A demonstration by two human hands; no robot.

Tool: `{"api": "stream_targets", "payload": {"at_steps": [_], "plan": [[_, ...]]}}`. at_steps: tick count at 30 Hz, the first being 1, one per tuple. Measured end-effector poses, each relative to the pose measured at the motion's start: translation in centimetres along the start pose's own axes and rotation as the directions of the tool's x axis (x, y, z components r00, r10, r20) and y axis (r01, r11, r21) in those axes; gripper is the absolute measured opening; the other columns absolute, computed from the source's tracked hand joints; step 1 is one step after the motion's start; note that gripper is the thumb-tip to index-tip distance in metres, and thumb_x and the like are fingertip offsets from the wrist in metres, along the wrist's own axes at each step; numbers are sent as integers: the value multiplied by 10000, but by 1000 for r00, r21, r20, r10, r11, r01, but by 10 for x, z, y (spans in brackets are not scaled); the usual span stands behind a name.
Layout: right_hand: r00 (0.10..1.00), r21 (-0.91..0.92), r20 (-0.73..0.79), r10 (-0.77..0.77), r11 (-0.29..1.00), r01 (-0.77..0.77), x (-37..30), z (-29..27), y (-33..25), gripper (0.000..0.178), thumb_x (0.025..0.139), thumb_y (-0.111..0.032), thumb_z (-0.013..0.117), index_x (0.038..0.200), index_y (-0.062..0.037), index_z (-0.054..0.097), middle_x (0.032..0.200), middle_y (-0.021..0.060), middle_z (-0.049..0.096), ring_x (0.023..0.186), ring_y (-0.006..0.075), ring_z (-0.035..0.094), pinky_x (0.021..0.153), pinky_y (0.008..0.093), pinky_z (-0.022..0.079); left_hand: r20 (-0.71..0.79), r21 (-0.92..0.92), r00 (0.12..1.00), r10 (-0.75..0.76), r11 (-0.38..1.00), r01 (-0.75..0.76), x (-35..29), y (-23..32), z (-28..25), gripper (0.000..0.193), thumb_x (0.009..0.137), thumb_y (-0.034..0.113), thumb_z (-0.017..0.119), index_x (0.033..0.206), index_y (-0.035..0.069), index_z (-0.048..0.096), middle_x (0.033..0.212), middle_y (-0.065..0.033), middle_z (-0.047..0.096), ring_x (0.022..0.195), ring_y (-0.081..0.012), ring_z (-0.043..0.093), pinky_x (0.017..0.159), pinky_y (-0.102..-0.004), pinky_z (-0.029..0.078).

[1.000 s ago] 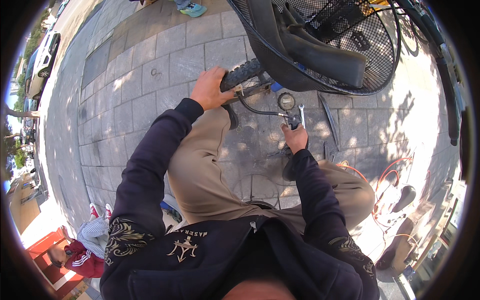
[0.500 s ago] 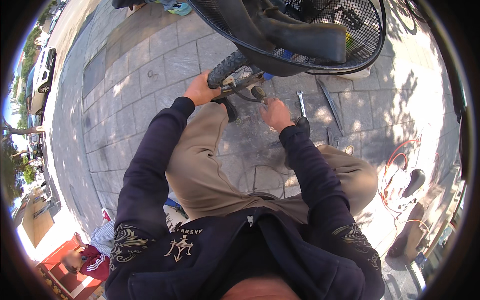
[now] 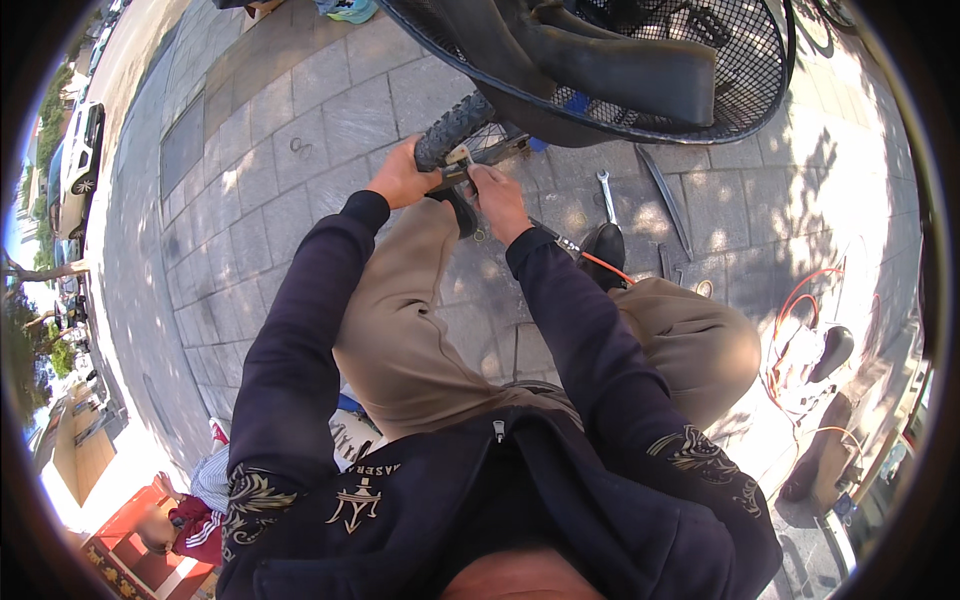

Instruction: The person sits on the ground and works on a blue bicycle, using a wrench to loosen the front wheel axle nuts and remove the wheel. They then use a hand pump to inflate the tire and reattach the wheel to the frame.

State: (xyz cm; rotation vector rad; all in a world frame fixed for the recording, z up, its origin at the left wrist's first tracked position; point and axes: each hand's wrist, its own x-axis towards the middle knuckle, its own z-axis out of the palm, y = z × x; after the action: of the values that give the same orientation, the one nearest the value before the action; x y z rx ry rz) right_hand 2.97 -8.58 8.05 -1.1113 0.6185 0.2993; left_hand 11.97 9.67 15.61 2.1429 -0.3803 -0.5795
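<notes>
My left hand grips the knobbly black tyre of a bicycle wheel, fingers wrapped round its near side. Close beside it, my right hand is closed at the inner side of the wheel, by a small pale part near the rim. What lies in its fingers is hidden. From under my right forearm runs a metal fitting joined to an orange air hose, which passes over my black shoe. Above the wheel hangs a black mesh basket holding folded black rubber.
An open-ended wrench and a long dark flat bar lie on the grey paving, with small tools nearer. Coiled orange hose lies at the right. A person is at the lower left; cars stand beyond.
My right hand has moved left from the round gauge on a short black hose to the wheel. The gauge is now out of sight, and the orange hose shows beneath my forearm. The left hand keeps its grip.
</notes>
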Motion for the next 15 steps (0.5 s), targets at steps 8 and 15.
{"api": "stream_targets", "payload": {"at_steps": [8,15], "plan": [[971,-78,-127,-204,978,195,13,6,21,402,1032,-329,604,1119,21,780,893,142,765,829,270,731,777,388,547,-54,143,998,-36,989,43,3,11,6,401,869,140,773,1227,-10,673,1070,-166,754,1007,-265,723,913,-422,561],[933,-279,-244,-263,941,192,20,8,9,514,1071,-443,533,1089,17,762,1015,300,741,1016,511,696,904,489,544,-41,168,999,-13,986,19,-2,22,3,383,859,139,769,1196,-21,680,1065,-177,751,990,-279,721,908,-411,561]]}}
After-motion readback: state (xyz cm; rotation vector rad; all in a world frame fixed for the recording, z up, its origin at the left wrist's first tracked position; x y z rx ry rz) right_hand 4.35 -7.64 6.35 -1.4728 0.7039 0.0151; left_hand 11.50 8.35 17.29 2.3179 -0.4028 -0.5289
